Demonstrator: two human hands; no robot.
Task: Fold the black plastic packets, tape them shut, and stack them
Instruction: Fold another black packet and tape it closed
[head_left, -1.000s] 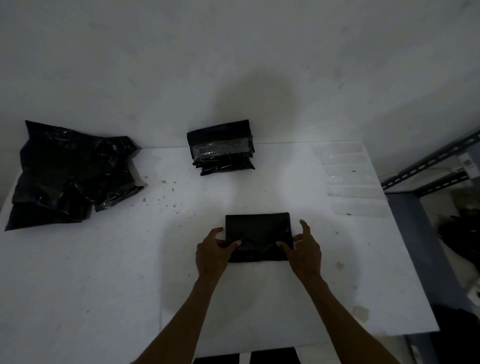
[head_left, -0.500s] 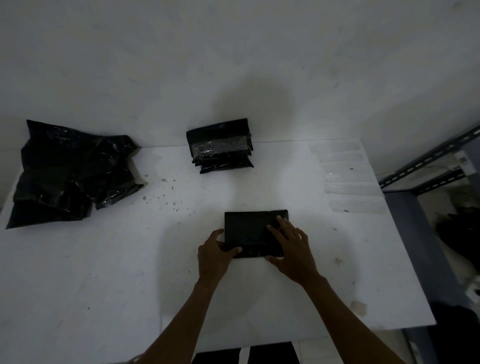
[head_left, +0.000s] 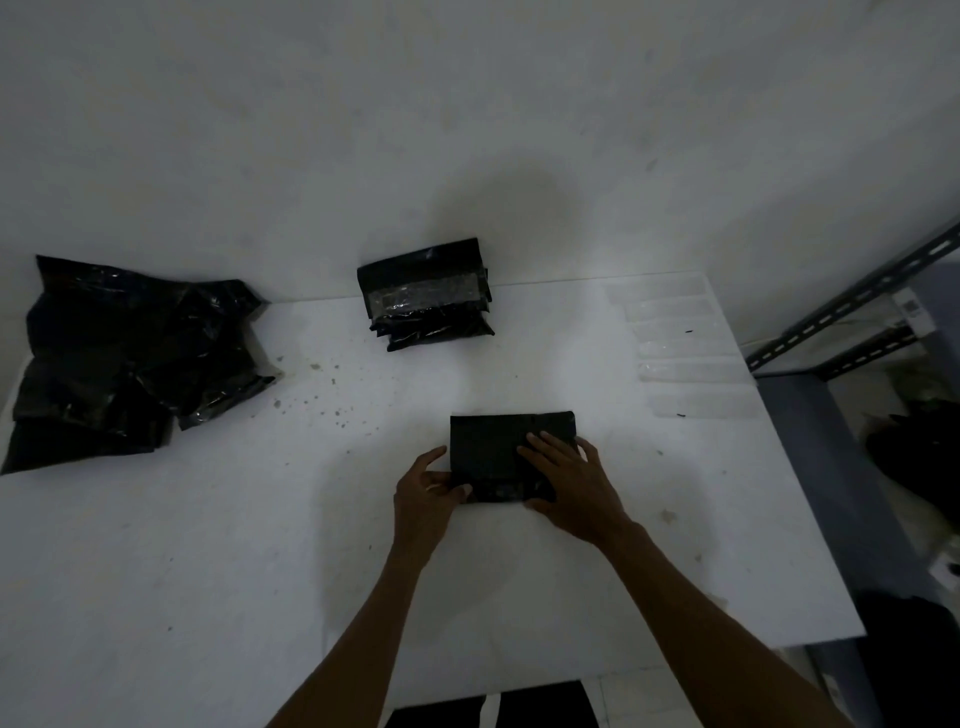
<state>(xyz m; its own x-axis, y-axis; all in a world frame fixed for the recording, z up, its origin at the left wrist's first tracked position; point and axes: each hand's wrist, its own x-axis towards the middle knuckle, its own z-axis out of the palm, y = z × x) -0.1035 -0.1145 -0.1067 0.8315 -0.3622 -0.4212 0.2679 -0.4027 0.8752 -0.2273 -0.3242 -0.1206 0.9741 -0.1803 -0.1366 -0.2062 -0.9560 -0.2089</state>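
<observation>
A bare packing room. Black packets (head_left: 130, 358) and cut tape strips (head_left: 685, 343) lie on a white table (head_left: 208, 571). A slotted metal rack (head_left: 852, 296) stands right of the table.

On the table (head_left: 208, 571), loose packets (head_left: 130, 358) lie left, stack (head_left: 426, 296) behind the folded packet (head_left: 488, 447), tape strips (head_left: 685, 343) right.

Your left hand (head_left: 423, 496) pinches the near-left edge of the folded packet (head_left: 493, 447), thumb on top. Your right hand (head_left: 571, 488) lies flat on its right half, fingers straight. The packet rests on the white table (head_left: 208, 545), near the middle. At the far edge, against the wall, sits the stack of taped packets (head_left: 423, 293). The loose pile of black packets (head_left: 130, 358) lies far left. Clear tape strips (head_left: 685, 343) line the table's far right side, beside a grey metal rack (head_left: 857, 312).
</observation>
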